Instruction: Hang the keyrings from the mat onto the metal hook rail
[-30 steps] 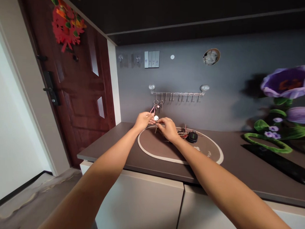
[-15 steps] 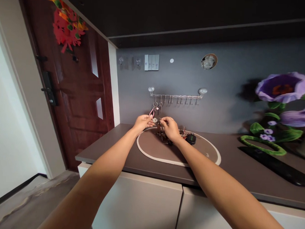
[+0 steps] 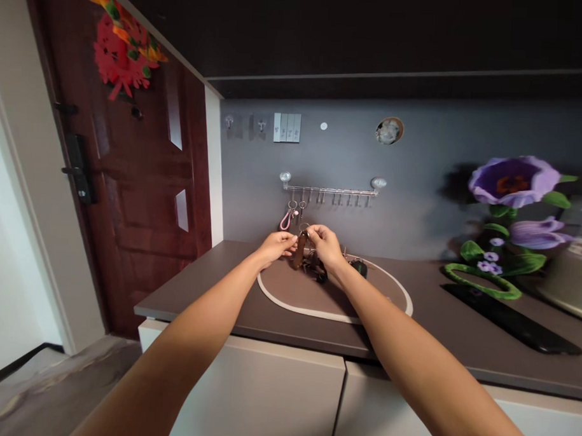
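Observation:
My right hand is closed in a pinch on a keychain, near its metal ring. A brown, elongated fob hangs from it between my two hands. My left hand has its thumb and fingers pressed together at the fob's left edge; small parts between the fingertips are too small to make out. Below them, a dark cluster of small items lies on the brown oval mat, partly hidden by my right hand. Just behind, a pink strap with a ring hangs from the hook rail.
A round black case sits on the mat behind my right forearm. Purple plush flowers and a long black object occupy the counter's right. Overhead is a dark cabinet; a red-brown door stands left.
The view has shifted slightly. The brown fob now hangs plainly between my hands, where a pale round piece showed at my left fingertips before. Both hands remain close together.

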A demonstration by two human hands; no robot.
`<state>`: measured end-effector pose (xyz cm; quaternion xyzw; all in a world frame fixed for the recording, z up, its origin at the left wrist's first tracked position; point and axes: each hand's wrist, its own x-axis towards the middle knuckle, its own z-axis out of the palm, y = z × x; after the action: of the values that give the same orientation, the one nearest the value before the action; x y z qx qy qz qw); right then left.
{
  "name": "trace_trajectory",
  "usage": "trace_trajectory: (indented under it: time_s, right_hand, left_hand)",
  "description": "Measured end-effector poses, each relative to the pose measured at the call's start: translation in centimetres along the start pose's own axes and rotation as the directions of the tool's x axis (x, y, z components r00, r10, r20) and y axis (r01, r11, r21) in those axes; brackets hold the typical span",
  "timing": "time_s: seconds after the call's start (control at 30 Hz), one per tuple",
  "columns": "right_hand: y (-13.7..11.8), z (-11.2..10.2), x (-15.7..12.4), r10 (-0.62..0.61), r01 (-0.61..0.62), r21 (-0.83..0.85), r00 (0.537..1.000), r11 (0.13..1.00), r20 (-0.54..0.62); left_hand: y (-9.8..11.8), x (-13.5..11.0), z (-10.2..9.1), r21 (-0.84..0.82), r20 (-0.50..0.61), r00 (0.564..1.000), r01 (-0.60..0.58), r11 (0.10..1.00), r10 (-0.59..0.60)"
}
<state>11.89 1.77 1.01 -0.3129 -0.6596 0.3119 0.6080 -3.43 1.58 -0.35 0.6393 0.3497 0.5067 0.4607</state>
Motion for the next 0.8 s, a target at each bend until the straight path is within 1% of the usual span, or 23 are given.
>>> trace_trajectory:
  time_s: [0.1,0.2,0.27,0.33,0.4,0.47,0.57,0.67,0.73,0.8]
  right_hand:
    - [0.2,0.1,0.0,0.032,-0.031,0.047,0.999,0.998,-0.019]
    - [0.2,0.2,0.0,0.071,-0.067,0.107,0.997,0.992,-0.034]
    - [0.1,0.2,0.0,0.093,-0.087,0.145,0.995,0.986,-0.033]
    - [-0.2,0.2,0.1,0.106,-0.098,0.173,0.994,0.980,-0.040]
    - [-0.7,0.1,0.4,0.114,-0.101,0.187,0.992,0.977,-0.062]
    - [-1.1,-0.1,1.0,0.117,-0.098,0.185,0.989,0.978,-0.094]
    - [-1.7,-0.3,2.3,0.111,-0.090,0.153,0.985,0.984,-0.132]
    - [-2.2,-0.3,3.8,0.114,-0.096,0.116,0.981,0.989,-0.155]
    - [-2.6,-0.2,4.7,0.121,-0.102,0.114,0.978,0.988,-0.170]
    - [-2.9,0.0,5.6,0.127,-0.102,0.131,0.971,0.986,-0.202]
  left_hand:
    - [-0.2,0.0,0.2,0.050,0.009,0.998,-0.062,0.997,0.062]
    - [0.0,0.0,0.4,0.113,-0.017,0.992,-0.126,0.986,0.129]
    - [0.0,0.0,0.5,0.152,-0.058,0.984,-0.155,0.976,0.166]
    - [-0.1,0.1,0.5,0.196,-0.116,0.976,-0.157,0.968,0.182]
    - [-0.3,0.3,0.4,0.267,-0.170,0.964,-0.155,0.951,0.205]
    - [-0.6,0.4,0.3,0.364,-0.193,0.948,-0.170,0.916,0.253]
    - [-0.8,0.4,0.2,0.514,-0.173,0.930,-0.196,0.835,0.325]
    - [-0.7,0.2,0.3,0.652,-0.102,0.919,-0.227,0.723,0.381]
    - [-0.6,0.0,0.4,0.717,-0.045,0.913,-0.252,0.649,0.405]
    - [-0.6,-0.1,0.4,0.752,-0.006,0.913,-0.265,0.603,0.409]
